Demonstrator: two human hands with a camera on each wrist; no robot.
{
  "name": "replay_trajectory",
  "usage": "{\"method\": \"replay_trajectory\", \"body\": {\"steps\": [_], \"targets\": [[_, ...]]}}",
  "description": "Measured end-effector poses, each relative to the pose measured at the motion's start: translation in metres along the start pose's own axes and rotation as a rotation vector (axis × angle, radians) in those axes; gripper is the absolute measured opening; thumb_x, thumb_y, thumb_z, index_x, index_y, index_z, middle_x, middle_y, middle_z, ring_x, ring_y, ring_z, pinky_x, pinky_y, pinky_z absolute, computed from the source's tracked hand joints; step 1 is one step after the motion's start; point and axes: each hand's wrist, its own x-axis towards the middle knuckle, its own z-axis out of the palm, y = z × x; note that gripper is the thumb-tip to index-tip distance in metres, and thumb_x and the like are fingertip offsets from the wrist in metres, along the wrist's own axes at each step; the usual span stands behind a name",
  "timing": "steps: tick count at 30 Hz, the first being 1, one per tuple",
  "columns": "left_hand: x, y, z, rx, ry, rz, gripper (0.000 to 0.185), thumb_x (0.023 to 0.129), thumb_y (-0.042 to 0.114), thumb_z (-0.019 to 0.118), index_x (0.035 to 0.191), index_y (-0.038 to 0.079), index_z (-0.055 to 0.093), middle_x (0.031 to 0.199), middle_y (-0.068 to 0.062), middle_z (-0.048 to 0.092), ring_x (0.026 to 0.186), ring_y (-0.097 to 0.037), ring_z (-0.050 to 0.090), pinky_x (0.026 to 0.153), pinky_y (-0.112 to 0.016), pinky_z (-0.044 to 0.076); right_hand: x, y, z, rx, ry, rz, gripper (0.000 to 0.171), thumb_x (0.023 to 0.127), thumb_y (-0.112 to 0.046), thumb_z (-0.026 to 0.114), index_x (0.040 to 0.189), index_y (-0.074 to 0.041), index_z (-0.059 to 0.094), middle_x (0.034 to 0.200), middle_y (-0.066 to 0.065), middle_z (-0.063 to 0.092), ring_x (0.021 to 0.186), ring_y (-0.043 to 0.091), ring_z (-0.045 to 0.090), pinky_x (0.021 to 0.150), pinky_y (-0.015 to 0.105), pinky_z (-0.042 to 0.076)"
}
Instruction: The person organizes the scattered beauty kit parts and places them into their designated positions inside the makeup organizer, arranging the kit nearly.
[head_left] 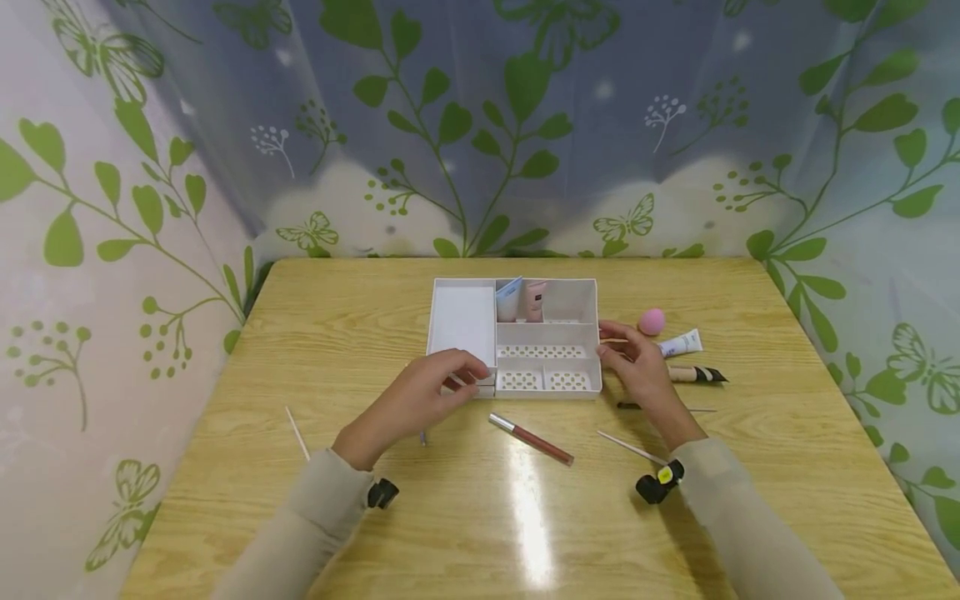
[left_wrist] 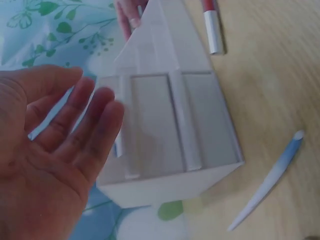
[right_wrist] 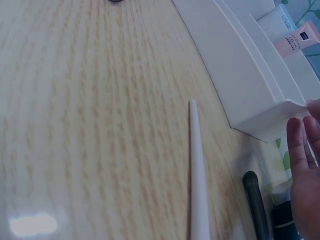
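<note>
Nearest are two pale sleeves (head_left: 750,517), each with a small black camera (head_left: 382,493) at the wrist, reaching over a wood-grain table (head_left: 450,533). Just beyond the right wrist camera lies a slim white stick (head_left: 630,446); near the middle, a reddish-brown tube with a silver cap (head_left: 531,439) lies slantwise in front of the organizer, and a thin pale stick (head_left: 297,432) lies well off to the left. The left wrist view also shows a white stick with a bluish end (left_wrist: 270,177) on the tabletop. A dark handle (head_left: 628,406) lies partly hidden by the right wrist. The left hand (head_left: 423,387) is at the front left of the organizer, its fingers loosely bent and holding nothing; whether the fingertips touch it, I cannot tell. To the right lies a beige tube with a black tip (head_left: 684,374). The right hand (head_left: 641,367) is at the organizer's right wall, fingers extended and gripping nothing, thumb close to the rim; contact is unclear. Behind that hand lie a white tube (head_left: 682,342) and a pink rounded sponge (head_left: 652,322). The white organizer (head_left: 461,321) sits upright towards the back of the table between the hands, a flat tray on its left and compartments on its right. In its rear right compartment stand a light-blue tube (head_left: 508,302), tilted, and a pink tube (head_left: 535,302). Farthest back hangs a leaf-and-butterfly curtain (head_left: 480,167).
</note>
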Motion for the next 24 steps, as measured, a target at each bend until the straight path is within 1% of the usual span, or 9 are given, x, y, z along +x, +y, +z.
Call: {"method": "replay_trajectory", "body": {"steps": [3,7,11,14,18,20,24], "targets": [[0.002,-0.004,0.008,-0.027,-0.063,0.002,0.02,0.106,0.004,0.07,0.126,0.006,0.073,0.127,-0.014,0.076,0.113,-0.022,0.074,0.1,-0.033,0.063,0.0,0.001,0.0,0.005,-0.001,0.003,0.047,0.108,-0.008,0.069,0.151,0.005,0.059,0.143,0.031,0.06,0.112,0.002,0.064,0.092,0.01,0.055],[0.005,-0.01,0.019,-0.051,-0.118,0.003,0.02,0.107,0.005,0.07,0.126,0.008,0.073,0.127,-0.014,0.077,0.116,-0.023,0.074,0.103,-0.033,0.062,0.0,0.0,0.0,0.003,0.003,0.003,0.045,0.107,-0.007,0.069,0.15,0.005,0.06,0.142,0.031,0.061,0.111,0.001,0.065,0.092,0.011,0.056],[0.009,-0.016,0.032,-0.049,-0.16,0.028,0.022,0.108,0.007,0.068,0.129,0.004,0.073,0.128,-0.014,0.076,0.118,-0.024,0.074,0.105,-0.033,0.061,0.0,-0.001,0.0,0.009,0.005,-0.004,0.046,0.107,-0.007,0.069,0.15,0.006,0.06,0.142,0.032,0.062,0.111,0.001,0.065,0.092,0.011,0.056],[0.013,-0.019,0.041,-0.021,-0.181,0.062,0.024,0.107,0.006,0.069,0.13,0.001,0.073,0.127,-0.014,0.077,0.117,-0.024,0.074,0.105,-0.032,0.061,0.001,-0.001,-0.001,0.018,-0.001,-0.007,0.046,0.107,-0.007,0.069,0.151,0.005,0.059,0.143,0.033,0.061,0.111,0.001,0.065,0.092,0.01,0.055],[0.017,-0.019,0.048,0.05,-0.199,0.109,0.024,0.106,0.006,0.071,0.13,0.003,0.076,0.124,-0.009,0.079,0.115,-0.022,0.075,0.103,-0.032,0.062,0.001,0.0,0.0,0.021,-0.005,-0.01,0.046,0.107,-0.007,0.069,0.151,0.005,0.059,0.144,0.034,0.06,0.11,-0.002,0.064,0.092,0.01,0.055],[0.019,-0.019,0.051,0.08,-0.21,0.114,0.025,0.106,0.008,0.072,0.13,0.005,0.077,0.124,-0.006,0.079,0.115,-0.021,0.074,0.102,-0.032,0.061,0.001,0.001,0.0,0.019,-0.005,-0.011,0.046,0.107,-0.007,0.069,0.151,0.005,0.059,0.144,0.034,0.059,0.109,-0.003,0.064,0.092,0.01,0.055],[0.022,-0.022,0.054,0.099,-0.235,0.091,0.026,0.107,0.009,0.07,0.132,0.008,0.077,0.128,-0.002,0.079,0.122,-0.018,0.072,0.106,-0.035,0.06,0.001,0.001,0.0,0.022,-0.005,-0.01,0.046,0.107,-0.007,0.068,0.151,0.006,0.058,0.144,0.033,0.059,0.11,-0.003,0.064,0.092,0.01,0.055]]}}
